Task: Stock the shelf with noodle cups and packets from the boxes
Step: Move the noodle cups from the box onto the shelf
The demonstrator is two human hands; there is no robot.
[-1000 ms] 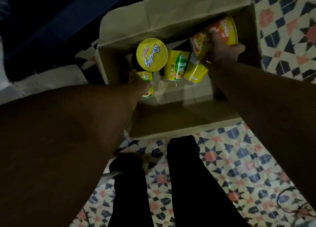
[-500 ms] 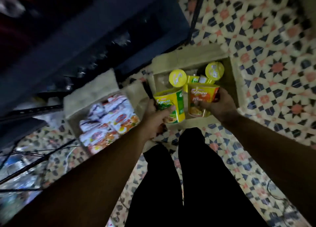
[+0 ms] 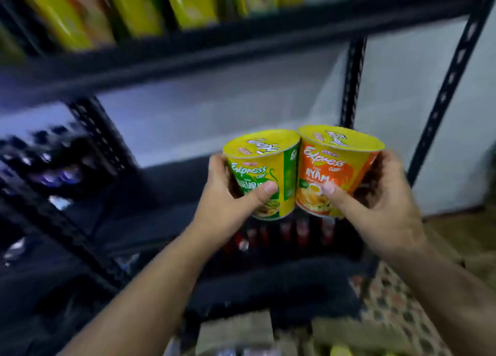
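Observation:
My left hand (image 3: 228,205) grips a green and yellow noodle cup (image 3: 265,167) with its thumb across the front. An orange and yellow noodle cup (image 3: 335,165) is gripped by my right hand (image 3: 381,208). Both cups are upright, side by side and touching, held in the air in front of a black metal shelf rack (image 3: 188,60). The shelf level behind the cups is dark and bare where it shows. Yellow and green noodle packs (image 3: 134,6) stand on the level above.
Black perforated uprights (image 3: 351,82) frame the rack's right side, against a white wall (image 3: 402,100). Red-capped bottles (image 3: 295,232) line a lower level. Cardboard box flaps (image 3: 236,334) lie at the bottom edge, on patterned floor tiles (image 3: 391,310). Dark items fill the rack at left.
Both hands lifted the two cups out of the box on the floor up to shelf height. My view swung from the floor to the rack.

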